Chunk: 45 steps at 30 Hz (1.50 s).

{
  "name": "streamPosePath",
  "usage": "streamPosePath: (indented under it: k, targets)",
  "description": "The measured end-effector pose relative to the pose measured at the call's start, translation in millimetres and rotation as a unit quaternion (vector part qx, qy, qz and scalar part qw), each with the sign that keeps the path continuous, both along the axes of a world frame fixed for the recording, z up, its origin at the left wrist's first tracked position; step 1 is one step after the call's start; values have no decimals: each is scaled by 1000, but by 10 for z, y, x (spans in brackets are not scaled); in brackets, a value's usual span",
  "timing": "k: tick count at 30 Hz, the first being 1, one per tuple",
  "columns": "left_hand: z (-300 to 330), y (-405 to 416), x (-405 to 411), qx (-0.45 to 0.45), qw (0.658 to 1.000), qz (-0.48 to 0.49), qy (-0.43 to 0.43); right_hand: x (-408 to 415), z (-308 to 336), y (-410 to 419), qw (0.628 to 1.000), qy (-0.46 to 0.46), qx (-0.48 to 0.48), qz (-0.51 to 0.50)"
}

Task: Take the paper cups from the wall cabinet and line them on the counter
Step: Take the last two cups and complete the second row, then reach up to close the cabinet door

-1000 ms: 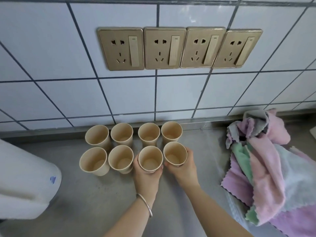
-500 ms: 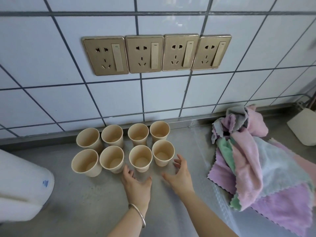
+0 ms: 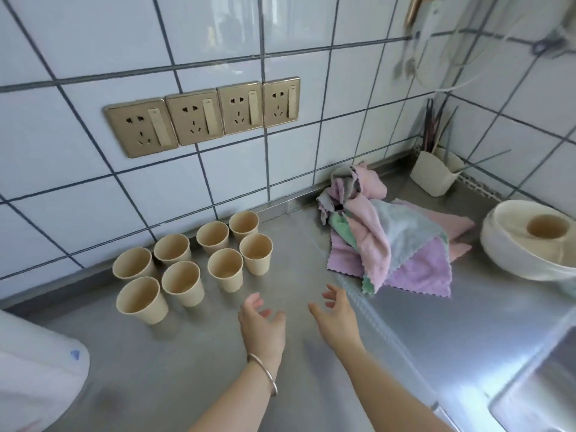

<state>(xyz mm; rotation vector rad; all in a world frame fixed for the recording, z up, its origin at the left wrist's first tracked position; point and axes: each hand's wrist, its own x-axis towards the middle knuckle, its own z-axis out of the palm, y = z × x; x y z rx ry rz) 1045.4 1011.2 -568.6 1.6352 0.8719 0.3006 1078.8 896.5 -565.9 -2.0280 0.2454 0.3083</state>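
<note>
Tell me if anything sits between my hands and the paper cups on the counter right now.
Nothing visible does. The left hand and right hand hover open over bare counter, just in front of the paper cups, which stand in two rows of four. The pile of cloths lies off to the right, clear of that gap.

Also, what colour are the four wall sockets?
The wall sockets are a metallic gold; the head view shows them.
</note>
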Motion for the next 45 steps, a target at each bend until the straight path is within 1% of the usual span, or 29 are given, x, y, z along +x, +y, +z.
streamPosePath:
  k: [4, 7, 11, 15, 17, 20, 24, 28, 31, 33, 36, 39, 45]
  targets:
    - [118, -521, -132, -7, 994, -112, -13, -431, 158, -545, 996, -15, -7, -90]
    - [207, -1054, -334, -12, 979, -205, -22, -832, 256, -1035, 985, -19, 2, -174]
    - [347, -1820, -700, -10, 940, -341, -34, -1458, 374, -1727, 954, -27, 24, -299]
    - [540, -2634, -1219, -8, 886, -462, -32, -2263, 518, -2426, 915, -28, 39, -401]
    - [645, -3070, -1545, -28, 853, -520, -27, -2716, 593, -2773, 895, -34, 36, -443]
    - [799, -3715, -2144, -66, 792, -606, -24, -3460, 759, -3279, 866, -45, 23, -498]
    - [1090, -4528, -3125, -91, 713, -695, -22, -4562, 1068, -3942, 811, -76, 6, -580]
    - [1506, -5293, -4088, -125, 626, -768, -48, -5645, 1429, -4515, 768, -95, -43, -632]
    - [1855, -5770, -4757, -137, 556, -818, -58, -6402, 1781, -4861, 723, -112, -72, -678]
    - [2087, -6075, -5158, -147, 516, -841, -71, -6856, 2047, -5045, 692, -123, -89, -706]
    - [2450, -6516, -5686, -179, 471, -859, -89, -7405, 2447, -5319, 648, -140, -127, -738]
    - [2752, -6933, -6165, -198, 426, -877, -97, -7819, 2782, -5599, 617, -152, -152, -757]
    - [3423, -7812, -6880, -270, 332, -896, -121, -8395, 3458, -6332, 556, -147, -250, -779]
